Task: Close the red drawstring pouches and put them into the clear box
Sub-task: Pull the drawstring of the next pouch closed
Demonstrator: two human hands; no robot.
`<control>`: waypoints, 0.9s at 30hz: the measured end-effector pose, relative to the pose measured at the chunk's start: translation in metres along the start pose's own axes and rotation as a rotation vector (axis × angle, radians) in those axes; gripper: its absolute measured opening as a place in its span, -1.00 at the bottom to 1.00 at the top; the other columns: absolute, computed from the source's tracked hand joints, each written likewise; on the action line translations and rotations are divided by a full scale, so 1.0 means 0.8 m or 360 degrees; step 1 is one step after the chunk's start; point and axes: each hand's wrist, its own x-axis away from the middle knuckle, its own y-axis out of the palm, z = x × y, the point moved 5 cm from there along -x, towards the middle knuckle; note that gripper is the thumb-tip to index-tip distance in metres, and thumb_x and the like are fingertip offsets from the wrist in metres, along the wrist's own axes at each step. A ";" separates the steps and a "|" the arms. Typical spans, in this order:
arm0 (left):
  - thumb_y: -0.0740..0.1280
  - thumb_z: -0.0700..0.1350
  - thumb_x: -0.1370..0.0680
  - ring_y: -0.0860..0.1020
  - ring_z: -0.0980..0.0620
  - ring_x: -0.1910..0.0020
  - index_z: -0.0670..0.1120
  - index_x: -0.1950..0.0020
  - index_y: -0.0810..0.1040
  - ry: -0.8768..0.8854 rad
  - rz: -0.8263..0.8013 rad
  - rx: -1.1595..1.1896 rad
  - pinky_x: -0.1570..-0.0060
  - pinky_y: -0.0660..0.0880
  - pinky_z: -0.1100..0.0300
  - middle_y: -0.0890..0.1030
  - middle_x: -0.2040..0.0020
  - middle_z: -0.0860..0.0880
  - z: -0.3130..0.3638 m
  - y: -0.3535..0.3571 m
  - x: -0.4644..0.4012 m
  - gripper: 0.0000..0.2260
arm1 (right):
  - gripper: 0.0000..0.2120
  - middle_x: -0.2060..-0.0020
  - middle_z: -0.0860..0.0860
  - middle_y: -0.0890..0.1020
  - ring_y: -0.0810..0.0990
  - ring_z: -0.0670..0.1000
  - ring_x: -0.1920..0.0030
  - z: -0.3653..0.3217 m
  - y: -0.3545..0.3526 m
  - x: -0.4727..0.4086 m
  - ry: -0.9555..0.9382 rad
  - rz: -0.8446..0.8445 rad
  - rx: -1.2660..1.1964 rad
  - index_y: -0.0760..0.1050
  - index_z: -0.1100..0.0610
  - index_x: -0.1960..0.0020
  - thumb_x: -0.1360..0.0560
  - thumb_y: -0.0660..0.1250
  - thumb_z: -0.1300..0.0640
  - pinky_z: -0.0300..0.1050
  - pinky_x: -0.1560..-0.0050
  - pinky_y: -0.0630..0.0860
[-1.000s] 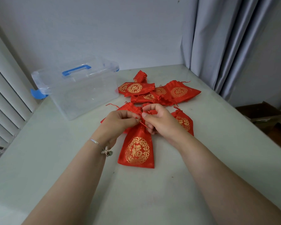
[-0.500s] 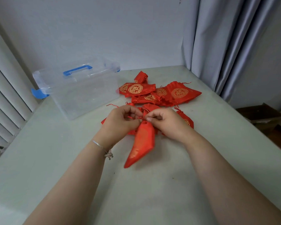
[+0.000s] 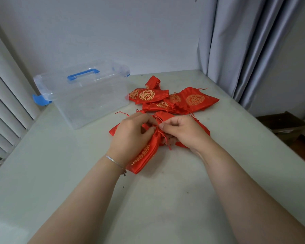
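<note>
A red drawstring pouch (image 3: 145,154) with gold print lies gathered into a narrow shape at the table's middle. My left hand (image 3: 130,136) pinches its cinched neck, and my right hand (image 3: 181,131) pinches the strings right beside it. A loose red string end hangs below my right fingers. Several more red pouches (image 3: 194,100) lie in a heap behind my hands, some partly hidden under them. The clear box (image 3: 88,104) with a blue handle stands open at the back left, with nothing visible inside.
The pale table (image 3: 165,199) ends at a wall behind and at grey curtains (image 3: 239,50) on the right. White slatted blinds (image 3: 5,110) run along the left. A brown cardboard box (image 3: 285,125) sits on the floor at the right.
The pouch lay flat with its gold print up; now its mouth is drawn tight and it is bunched and turned on its side. Both hands stayed together at its neck.
</note>
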 end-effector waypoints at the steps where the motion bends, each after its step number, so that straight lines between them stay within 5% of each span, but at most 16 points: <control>1: 0.41 -0.23 -0.43 0.49 0.19 0.23 0.03 0.13 0.59 0.0038 0.0002 0.0029 0.21 0.37 0.45 0.57 0.17 0.09 0.001 0.000 0.000 -0.85 | -0.91 0.37 0.06 0.62 0.60 -0.09 0.43 0.000 -0.001 0.000 0.0011 -0.0021 -0.0045 0.59 0.15 0.15 -0.52 0.34 0.23 -0.29 0.44 0.49; 7: 0.37 -0.16 -0.42 0.48 0.08 0.27 -0.07 0.15 0.61 0.0217 0.0044 0.0015 0.24 0.50 0.09 0.52 0.12 0.06 0.002 0.003 0.003 -0.95 | -0.86 0.37 -0.04 0.61 0.55 -0.11 0.35 0.003 -0.005 -0.001 -0.0002 -0.0179 0.0025 0.66 0.03 0.09 -0.48 0.39 0.24 -0.26 0.32 0.51; 10: 0.38 -0.12 -0.42 0.45 0.14 0.26 -0.08 0.15 0.63 0.0274 0.0071 -0.0020 0.27 0.48 0.11 0.48 0.14 0.11 0.001 0.005 0.004 -0.93 | -0.84 0.13 0.10 0.70 0.59 -0.05 0.14 0.001 -0.009 -0.002 -0.0095 -0.0145 0.0098 0.68 0.01 0.11 -0.43 0.44 0.25 -0.16 0.01 0.52; 12: 0.39 -0.10 -0.43 0.45 0.17 0.25 -0.07 0.14 0.65 0.0308 0.0087 -0.0041 0.27 0.47 0.16 0.47 0.15 0.15 0.002 0.006 0.005 -0.92 | -0.83 0.14 0.04 0.71 0.62 -0.10 0.10 -0.001 -0.014 -0.002 -0.0133 -0.0112 0.0102 0.67 0.01 0.17 -0.41 0.46 0.28 -0.19 -0.09 0.50; 23: 0.40 -0.15 -0.46 0.58 0.19 0.12 -0.06 0.09 0.68 0.0273 0.0185 -0.0017 0.12 0.51 0.23 0.67 0.11 0.09 0.000 0.004 0.004 -0.92 | -0.91 0.37 -0.17 0.54 0.46 -0.28 0.42 -0.013 -0.014 0.000 -0.0385 0.0233 0.0659 0.57 0.04 0.17 -0.47 0.37 0.21 -0.45 0.37 0.35; 27: 0.36 -0.16 -0.47 0.61 0.15 0.04 -0.06 0.06 0.64 0.0232 0.0143 -0.0019 0.05 0.51 0.21 0.67 0.03 0.09 -0.003 0.008 0.004 -0.90 | -0.96 0.31 -0.14 0.54 0.50 -0.18 0.31 -0.010 -0.017 -0.002 -0.0418 0.0293 0.0845 0.52 0.04 0.14 -0.48 0.33 0.16 -0.23 0.23 0.46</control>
